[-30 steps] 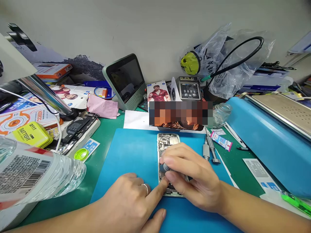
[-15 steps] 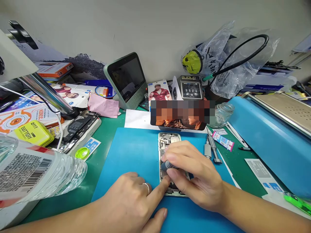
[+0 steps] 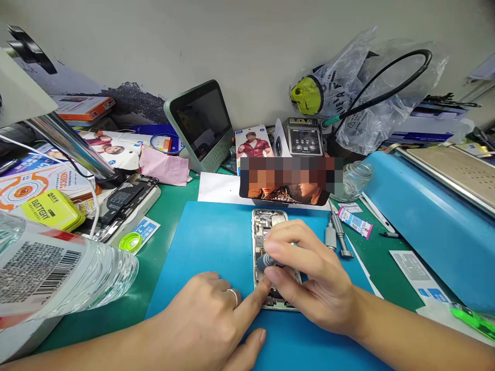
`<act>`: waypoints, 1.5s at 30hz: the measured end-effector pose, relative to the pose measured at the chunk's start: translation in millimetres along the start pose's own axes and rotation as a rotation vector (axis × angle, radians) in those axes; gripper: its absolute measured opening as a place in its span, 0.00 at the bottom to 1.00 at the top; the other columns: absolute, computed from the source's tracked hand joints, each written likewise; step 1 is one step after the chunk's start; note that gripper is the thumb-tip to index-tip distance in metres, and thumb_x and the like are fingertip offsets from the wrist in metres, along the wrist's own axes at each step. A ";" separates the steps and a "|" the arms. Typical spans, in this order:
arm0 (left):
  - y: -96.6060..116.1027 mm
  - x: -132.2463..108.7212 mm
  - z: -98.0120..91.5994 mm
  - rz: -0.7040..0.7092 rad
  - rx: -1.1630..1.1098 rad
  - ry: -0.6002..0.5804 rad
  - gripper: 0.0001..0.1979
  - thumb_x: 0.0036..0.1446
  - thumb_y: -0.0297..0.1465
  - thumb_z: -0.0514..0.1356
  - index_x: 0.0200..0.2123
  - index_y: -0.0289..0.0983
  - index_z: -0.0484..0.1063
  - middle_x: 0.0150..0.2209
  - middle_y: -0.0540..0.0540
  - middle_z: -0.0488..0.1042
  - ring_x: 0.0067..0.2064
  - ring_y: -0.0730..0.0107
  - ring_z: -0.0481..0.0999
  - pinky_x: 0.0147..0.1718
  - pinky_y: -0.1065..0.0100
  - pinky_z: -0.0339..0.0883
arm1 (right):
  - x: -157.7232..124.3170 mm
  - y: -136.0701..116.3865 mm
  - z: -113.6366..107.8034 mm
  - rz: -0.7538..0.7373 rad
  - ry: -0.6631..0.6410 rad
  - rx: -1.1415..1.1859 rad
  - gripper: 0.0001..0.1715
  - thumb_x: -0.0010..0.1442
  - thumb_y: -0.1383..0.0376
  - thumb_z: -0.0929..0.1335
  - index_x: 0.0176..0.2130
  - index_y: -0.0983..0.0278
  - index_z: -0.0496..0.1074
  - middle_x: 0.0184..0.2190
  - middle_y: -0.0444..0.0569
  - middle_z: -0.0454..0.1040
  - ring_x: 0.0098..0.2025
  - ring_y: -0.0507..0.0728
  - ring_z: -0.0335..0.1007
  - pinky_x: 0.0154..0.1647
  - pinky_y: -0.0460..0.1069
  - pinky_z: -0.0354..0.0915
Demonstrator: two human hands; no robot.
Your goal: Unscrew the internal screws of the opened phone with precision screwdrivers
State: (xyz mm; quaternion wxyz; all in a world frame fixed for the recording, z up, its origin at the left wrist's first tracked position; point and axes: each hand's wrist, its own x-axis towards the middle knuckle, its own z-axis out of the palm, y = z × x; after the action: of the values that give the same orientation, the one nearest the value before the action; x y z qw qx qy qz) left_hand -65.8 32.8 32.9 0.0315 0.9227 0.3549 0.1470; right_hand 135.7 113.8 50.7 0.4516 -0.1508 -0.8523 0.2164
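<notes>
An opened phone (image 3: 266, 222) with its insides showing lies lengthwise on a blue mat (image 3: 209, 242). My right hand (image 3: 309, 278) is curled over the phone's middle, its thumb and fingers pinched round a small grey screwdriver (image 3: 264, 262) whose tip points down into the phone. My left hand (image 3: 209, 319), with a ring on one finger, rests on the mat, and its forefinger presses against the phone's lower left edge. The lower half of the phone is hidden under my right hand.
Two more screwdrivers (image 3: 335, 234) lie right of the phone. A second dismantled phone (image 3: 126, 201) sits at the left, a clear plastic bottle (image 3: 58, 273) near left, a small screen (image 3: 199, 126) behind, a glass jar (image 3: 351, 180) and a blue machine (image 3: 433, 216) at right.
My right hand with the screwdriver has shifted slightly up along the phone. The left hand stays put on the phone's edge.
</notes>
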 end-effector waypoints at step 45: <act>0.5 0.1 -2.0 -0.010 -0.030 -0.026 0.22 0.67 0.35 0.54 0.60 0.28 0.65 0.24 0.51 0.74 0.22 0.64 0.74 0.21 0.60 0.68 | -2.9 -1.3 -0.7 -0.044 -0.033 0.061 0.30 0.63 0.80 0.65 0.62 0.65 0.64 0.42 0.51 0.77 0.48 0.56 0.71 0.52 0.56 0.71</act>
State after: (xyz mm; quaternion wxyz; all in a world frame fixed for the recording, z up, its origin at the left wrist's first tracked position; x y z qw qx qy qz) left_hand -66.0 32.4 34.9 0.0509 0.9222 0.3569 0.1400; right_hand 137.8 111.5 49.6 0.4467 -0.1148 -0.8557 0.2348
